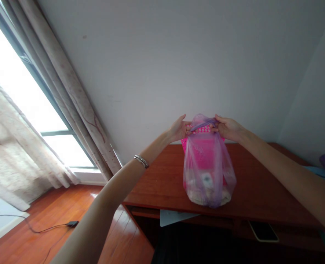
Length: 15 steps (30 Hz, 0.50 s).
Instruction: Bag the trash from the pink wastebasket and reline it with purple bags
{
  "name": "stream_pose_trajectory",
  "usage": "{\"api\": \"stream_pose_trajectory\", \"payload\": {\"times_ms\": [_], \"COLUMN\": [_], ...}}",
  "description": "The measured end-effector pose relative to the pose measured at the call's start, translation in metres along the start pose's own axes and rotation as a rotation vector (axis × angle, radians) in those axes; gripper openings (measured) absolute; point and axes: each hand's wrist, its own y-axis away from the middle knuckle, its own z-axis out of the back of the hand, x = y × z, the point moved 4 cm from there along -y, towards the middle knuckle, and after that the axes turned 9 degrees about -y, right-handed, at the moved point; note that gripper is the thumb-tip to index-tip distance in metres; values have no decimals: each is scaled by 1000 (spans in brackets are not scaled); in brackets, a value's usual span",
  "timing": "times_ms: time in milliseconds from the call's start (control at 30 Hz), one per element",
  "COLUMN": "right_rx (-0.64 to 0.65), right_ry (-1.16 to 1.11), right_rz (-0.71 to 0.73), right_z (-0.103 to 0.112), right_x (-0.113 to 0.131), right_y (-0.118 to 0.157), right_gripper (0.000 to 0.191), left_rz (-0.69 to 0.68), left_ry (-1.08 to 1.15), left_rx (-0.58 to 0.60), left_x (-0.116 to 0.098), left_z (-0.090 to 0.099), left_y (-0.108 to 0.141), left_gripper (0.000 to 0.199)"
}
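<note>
purple bag (219,176), unreadable marking (198,148), right hand (228,128) gripping

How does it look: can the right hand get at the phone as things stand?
Probably not yet: the right hand holds the purple bag by its top. The phone looks mostly uncovered, below the tabletop, so freeing that hand would likely suffice.

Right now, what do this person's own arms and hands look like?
The left hand and right hand are ungloved; no sleeve shows on the left arm or right arm. A silver-coloured, chain-like bracelet circles the left one above the wrist.
</note>
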Motion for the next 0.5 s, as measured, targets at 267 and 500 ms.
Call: {"api": "stream_pose_trajectory", "payload": {"times_ms": [267,500], "right_rx": [118,226], "right_ry": [47,534], "right_rz": [13,85], "right_z": [-13,-20], "right_x": [1,2], "right_y": [8,5], "right_gripper": [29,34], "left_rz": [-9,-28], "left_ry": [26,-20], "left_rx": [-69,-213], "left_x": [-3,-5], "left_z": [3,13], "left_y": [-4,-3], "left_gripper": [59,29]}}
